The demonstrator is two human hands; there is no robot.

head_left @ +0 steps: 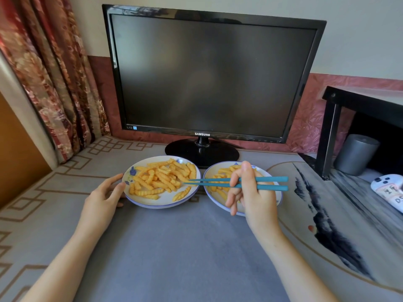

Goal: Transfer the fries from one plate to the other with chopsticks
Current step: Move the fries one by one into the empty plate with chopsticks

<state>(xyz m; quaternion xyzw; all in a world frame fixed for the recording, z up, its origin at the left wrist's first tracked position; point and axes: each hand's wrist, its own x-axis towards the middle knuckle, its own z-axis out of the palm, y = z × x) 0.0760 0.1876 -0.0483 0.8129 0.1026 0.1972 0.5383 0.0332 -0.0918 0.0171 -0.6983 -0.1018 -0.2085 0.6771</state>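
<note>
Teal chopsticks [207,184] pinched in the right grip [250,192] reach fries [161,179] on the fuller plate [152,204], its rim touched by the slack, unclenched left grip [104,195]; smooth tips may drop one between plates.

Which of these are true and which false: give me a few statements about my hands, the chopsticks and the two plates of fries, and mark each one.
1. The right hand, over the right plate, holds the teal chopsticks. True.
2. The chopstick tips are lifted clear of both plates. False: they reach into the fries on the left plate.
3. The left hand touches the left plate's rim. True.
4. The right plate holds the bigger pile. False: the left plate's pile is clearly bigger.
5. The monitor behind the plates shows a bright picture. False: its screen is dark.
</note>
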